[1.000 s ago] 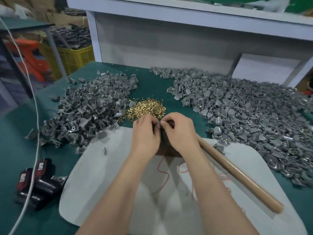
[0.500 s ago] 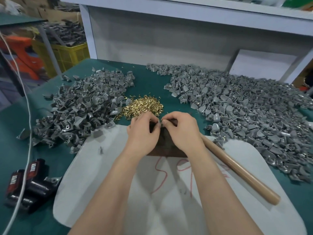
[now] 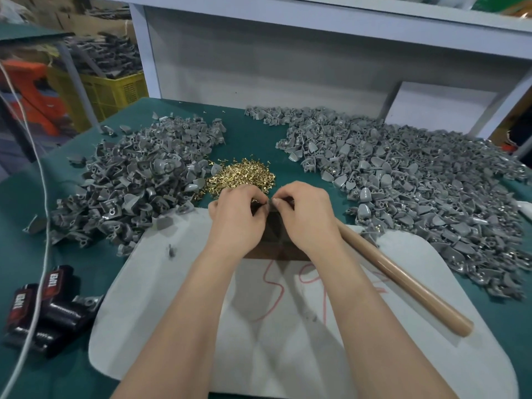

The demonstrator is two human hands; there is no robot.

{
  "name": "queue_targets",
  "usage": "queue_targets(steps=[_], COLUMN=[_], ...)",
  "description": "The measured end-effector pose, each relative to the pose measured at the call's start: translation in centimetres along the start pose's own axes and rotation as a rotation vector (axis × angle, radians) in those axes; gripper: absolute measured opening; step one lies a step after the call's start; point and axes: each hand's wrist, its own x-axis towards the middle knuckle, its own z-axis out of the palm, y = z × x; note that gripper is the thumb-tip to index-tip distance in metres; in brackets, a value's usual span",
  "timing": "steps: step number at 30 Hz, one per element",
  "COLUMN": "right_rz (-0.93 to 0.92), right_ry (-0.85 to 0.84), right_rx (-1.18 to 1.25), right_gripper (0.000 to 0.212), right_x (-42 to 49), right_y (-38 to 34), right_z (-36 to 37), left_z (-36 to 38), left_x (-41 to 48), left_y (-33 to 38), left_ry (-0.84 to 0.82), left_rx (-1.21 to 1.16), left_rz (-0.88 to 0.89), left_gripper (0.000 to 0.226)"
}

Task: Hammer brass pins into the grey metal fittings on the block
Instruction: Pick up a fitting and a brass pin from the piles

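left hand (image 3: 236, 217) curled | right hand (image 3: 306, 217) curled | fingertips close together, palms down

Desk (image 3: 253, 145): green surface under your left hand (image 3: 236, 214).
Shelf (image 3: 288, 21): white, beyond your right hand (image 3: 308, 214).
Crate (image 3: 115, 90): yellow, far left.

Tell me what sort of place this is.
Probably a small factory assembly bench: heaps of grey fittings flank a pile of brass pins, and a yellow crate holding more parts stands beside the table.

Two hands (image 3: 236, 217) (image 3: 312, 218), two fitting heaps (image 3: 135, 191) (image 3: 417, 180), one handle (image 3: 403, 280)
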Motion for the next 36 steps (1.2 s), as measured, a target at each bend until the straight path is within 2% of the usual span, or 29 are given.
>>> queue_targets(steps=[7, 23, 31, 36], right_rz=[0.023, 0.124, 0.200, 0.181], right_ry=[0.057, 0.025, -0.066, -0.053], right_rx=[0.053, 0.162, 0.076, 0.049], right_gripper=[0.007, 0.008, 0.011, 0.011], right_x=[-0.5, -0.5, 0.5, 0.3], right_y=[-0.4, -0.4, -0.7, -0.8], right_z=[0.5, 0.3, 0.0, 0.2], left_z=[-0.1, 0.2, 0.3, 0.2], left_x=[-0.2, -0.2, 0.0, -0.1], left_y=[0.2, -0.1, -0.2, 0.0], left_ry=[0.010, 0.023, 0.031, 0.033], left_rx=[-0.048, -0.081, -0.023, -0.010], left_rz=[0.008, 0.002, 0.036, 0.029], left_gripper=[0.016, 0.013, 0.010, 0.010])
